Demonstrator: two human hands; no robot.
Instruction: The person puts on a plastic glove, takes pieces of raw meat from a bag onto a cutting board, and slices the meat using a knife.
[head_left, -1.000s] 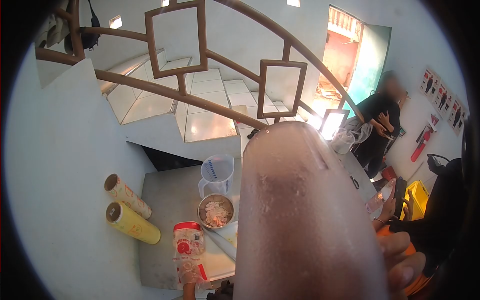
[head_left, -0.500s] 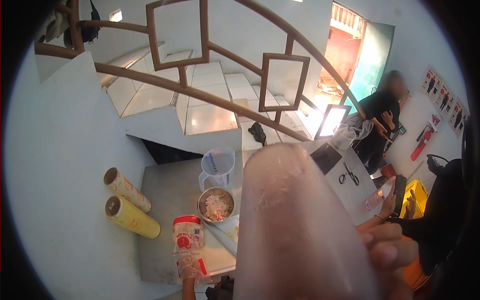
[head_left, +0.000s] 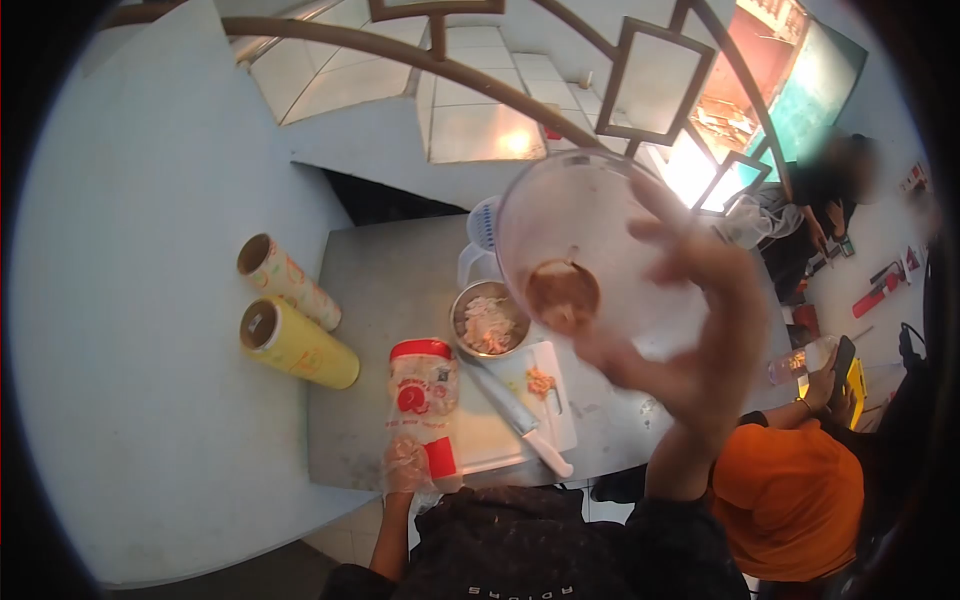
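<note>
My right hand point(head_left: 710, 310), smeared by motion, is wrapped round a clear cup point(head_left: 545, 215) held up close to the camera. Brown contents or residue show at the cup's bottom. My left hand point(head_left: 407, 463), in a clear plastic glove, lies against the lower end of a clear plastic packet point(head_left: 425, 375) with red print; its fingers are too indistinct to read. Beside the packet, a knife point(head_left: 510, 402) with a white handle lies across a white cutting board point(head_left: 562, 400) bearing chopped orange bits point(head_left: 540, 382). Behind them stands a metal bowl point(head_left: 458, 335) of shredded pale food point(head_left: 488, 325).
Two wrap rolls, one patterned point(head_left: 290, 285) and one yellow point(head_left: 305, 345), stand left on the grey table point(head_left: 350, 435). A measuring jug point(head_left: 482, 225) is partly behind the cup. A person in orange point(head_left: 790, 500) is at right; another person point(head_left: 835, 190) stands farther back, near a railing point(head_left: 430, 60).
The cup, which blocked much of the middle, has tipped so its inside faces me and moved up and right. My view has tilted downward; the left hand stays by the packet.
</note>
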